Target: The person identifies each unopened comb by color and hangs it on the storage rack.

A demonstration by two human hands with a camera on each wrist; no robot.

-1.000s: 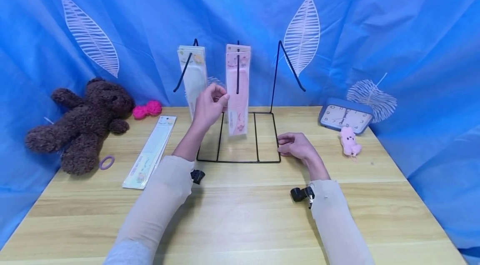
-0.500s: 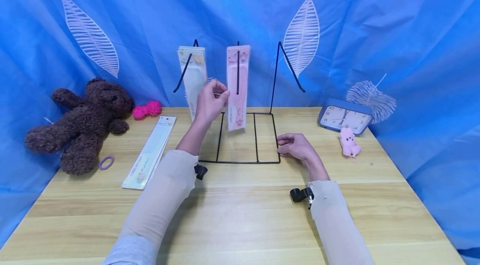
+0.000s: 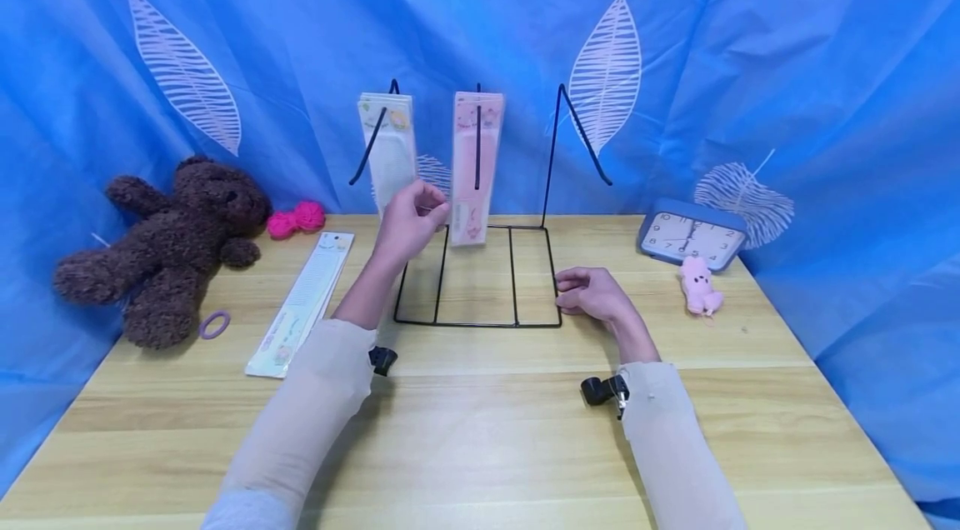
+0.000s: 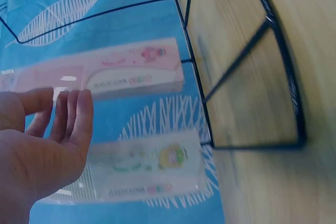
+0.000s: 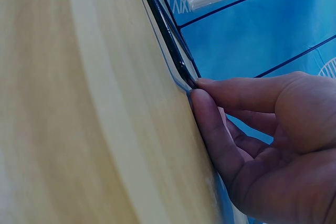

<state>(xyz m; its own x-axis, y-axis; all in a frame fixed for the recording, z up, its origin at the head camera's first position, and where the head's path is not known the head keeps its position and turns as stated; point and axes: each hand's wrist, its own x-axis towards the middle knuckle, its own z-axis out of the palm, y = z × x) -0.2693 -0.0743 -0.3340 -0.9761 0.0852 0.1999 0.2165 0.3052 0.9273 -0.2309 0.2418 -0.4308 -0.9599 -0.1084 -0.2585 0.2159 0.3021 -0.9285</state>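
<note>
A black wire display rack stands on the table. Pink packaged combs hang together on its middle hook, and pale green packaged combs hang on the left one. My left hand is between the two stacks, its fingers loosely bent; in the left wrist view nothing lies between thumb and fingers. My right hand pinches the right front corner of the rack's base between thumb and forefinger, as the right wrist view shows. The rack's right hook carries nothing.
On the left lie more pale green packaged combs, a purple hair ring, a brown teddy bear and a bright pink bow. A blue clock and a small pink plush toy are at the right. A blue curtain hangs behind.
The front pink comb pack has slid back along the hook to the others. My left hand has drawn slightly left and down, away from it. My right hand stays on the rack.
</note>
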